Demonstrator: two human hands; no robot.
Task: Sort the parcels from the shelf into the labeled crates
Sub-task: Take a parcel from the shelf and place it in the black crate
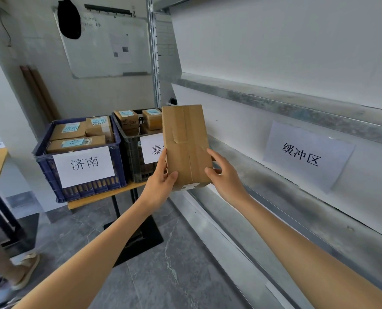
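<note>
Parcel (185, 143): brown cardboard, taped lengthwise down the front, white label scrap at its bottom edge. It is held upright in the air, top leaning slightly left.

Left grip (161, 181): clamped on the parcel's lower left edge, thumb flat across the front face, fingers wrapped behind and out of sight. Left forearm reaches up from below the parcel, wrist nearly straight.

Right grip (224, 177): clamped on the parcel's lower right edge, thumb pressed on the front face near the bottom corner, index finger lying up along the side, other fingers hidden behind. Right forearm comes in from below and right of the parcel.

Directly behind the parcel: black crate (133, 161), its white label partly covered by the parcel.

Left of the parcel: blue crate (45, 170) labelled 济南, filled with smaller boxes (68, 130) bearing blue stickers. Both crates stand on a wooden worktop (92, 200).

Right of the parcel: metal shelf (263, 181), with a paper sign (306, 155) reading 缓冲区 on the wall behind it.
</note>
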